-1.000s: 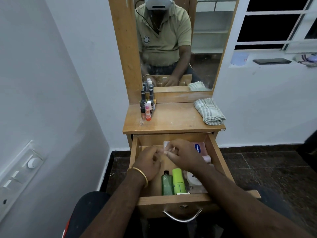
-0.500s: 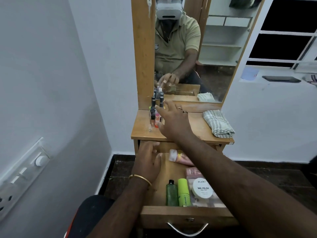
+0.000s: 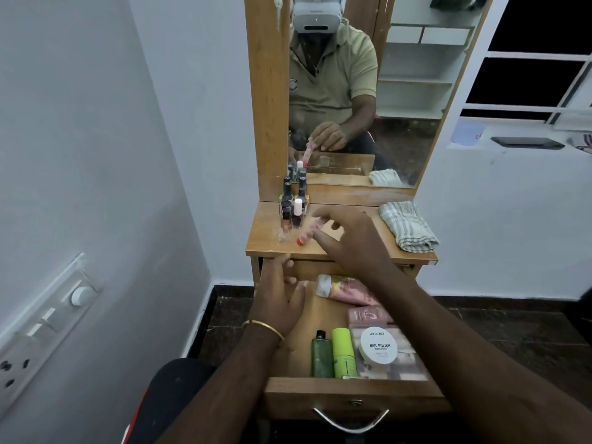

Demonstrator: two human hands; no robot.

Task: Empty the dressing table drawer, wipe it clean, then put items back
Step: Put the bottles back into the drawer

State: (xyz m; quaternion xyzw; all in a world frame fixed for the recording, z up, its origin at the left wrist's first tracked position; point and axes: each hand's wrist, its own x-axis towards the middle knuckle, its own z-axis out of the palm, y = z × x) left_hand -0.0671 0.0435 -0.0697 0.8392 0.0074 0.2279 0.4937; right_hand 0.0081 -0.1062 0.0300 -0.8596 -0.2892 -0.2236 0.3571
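We sit at a wooden dressing table [image 3: 339, 248] against a white wall, its mirror [image 3: 362, 91] above and dark floor tiles below. On the tabletop stand small bottles [image 3: 293, 206] at left; a folded cloth [image 3: 408, 225] lies at right. The drawer [image 3: 352, 395] is pulled out toward us, its long axis running front to back, holding a pink tube [image 3: 347, 288], green bottle [image 3: 321, 355], lime stick [image 3: 343, 352] and round jar [image 3: 378, 346]. Our right hand [image 3: 355, 238], blurred, pinches a pink stick [image 3: 307, 232] above the tabletop; its forearm crosses the drawer's right side. Our left hand [image 3: 278, 296] hovers, fingers spread, over the drawer's back-left corner.
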